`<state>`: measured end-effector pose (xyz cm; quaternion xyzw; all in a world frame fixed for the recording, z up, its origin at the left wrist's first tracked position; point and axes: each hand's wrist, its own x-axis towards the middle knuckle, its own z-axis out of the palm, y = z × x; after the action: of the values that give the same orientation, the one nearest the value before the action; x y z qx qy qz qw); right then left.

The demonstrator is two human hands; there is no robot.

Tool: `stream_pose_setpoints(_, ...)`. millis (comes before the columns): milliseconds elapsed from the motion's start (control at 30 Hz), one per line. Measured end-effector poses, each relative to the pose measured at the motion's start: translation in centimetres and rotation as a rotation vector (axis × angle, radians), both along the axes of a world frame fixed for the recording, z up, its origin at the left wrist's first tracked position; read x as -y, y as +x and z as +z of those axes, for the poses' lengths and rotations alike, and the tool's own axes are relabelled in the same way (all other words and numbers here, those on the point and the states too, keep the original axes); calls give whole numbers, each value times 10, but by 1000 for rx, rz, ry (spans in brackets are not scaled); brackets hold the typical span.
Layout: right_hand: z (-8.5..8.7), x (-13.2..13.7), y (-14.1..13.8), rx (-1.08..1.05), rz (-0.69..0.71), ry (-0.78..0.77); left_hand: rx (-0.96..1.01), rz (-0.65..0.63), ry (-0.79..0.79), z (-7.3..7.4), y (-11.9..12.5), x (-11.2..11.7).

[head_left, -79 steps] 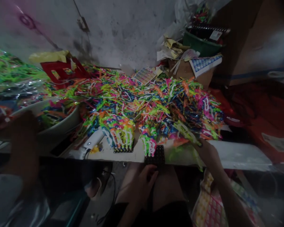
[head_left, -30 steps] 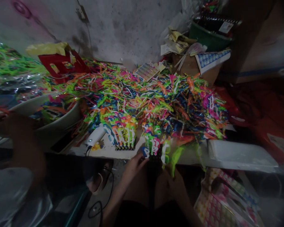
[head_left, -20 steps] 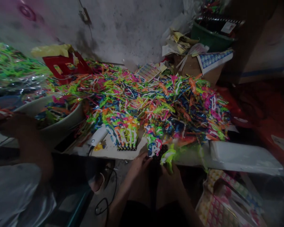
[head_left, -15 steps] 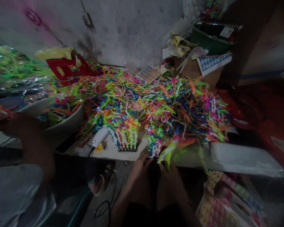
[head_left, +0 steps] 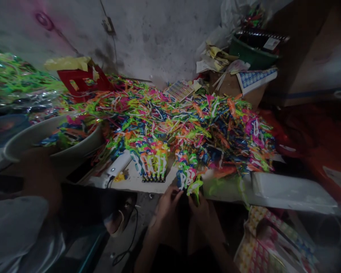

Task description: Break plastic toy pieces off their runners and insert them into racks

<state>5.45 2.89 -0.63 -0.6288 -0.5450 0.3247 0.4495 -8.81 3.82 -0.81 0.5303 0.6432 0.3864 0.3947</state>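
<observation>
A big heap of neon plastic toy pieces (head_left: pixel 187 121) in green, pink, orange and blue covers the white table (head_left: pixel 290 187). At the table's front edge stands a dark pegboard block (head_left: pixel 187 182) with several coloured pieces stuck upright in it. My left hand (head_left: pixel 166 206) is curled against the block's left side. My right hand (head_left: pixel 201 210) pinches a neon green piece (head_left: pixel 195 188) at the block's right side. A second filled block (head_left: pixel 153 167) stands just to the left.
Another person's arm (head_left: pixel 36 182) and grey sleeve sit at the left, by a white basin (head_left: pixel 34 138) of pieces. A white device (head_left: pixel 118 165) lies near the second block. Cardboard box (head_left: pixel 233 85), green tub (head_left: pixel 250 55) and red stool (head_left: pixel 79 81) stand behind.
My right hand came back from the heap with a green piece and joined my left hand at the block. The other person's arm dropped lower at the left.
</observation>
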Motion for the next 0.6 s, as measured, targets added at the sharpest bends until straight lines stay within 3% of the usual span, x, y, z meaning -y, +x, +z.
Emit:
stream_pose_setpoints(267, 14, 2, -7, -23, -3, -18, 63, -2, -17, 1, -4, -10)
stream_pose_setpoints(600, 5, -14, -10, -223, -73, -153, 127, -24, 1, -1, -6, -14)
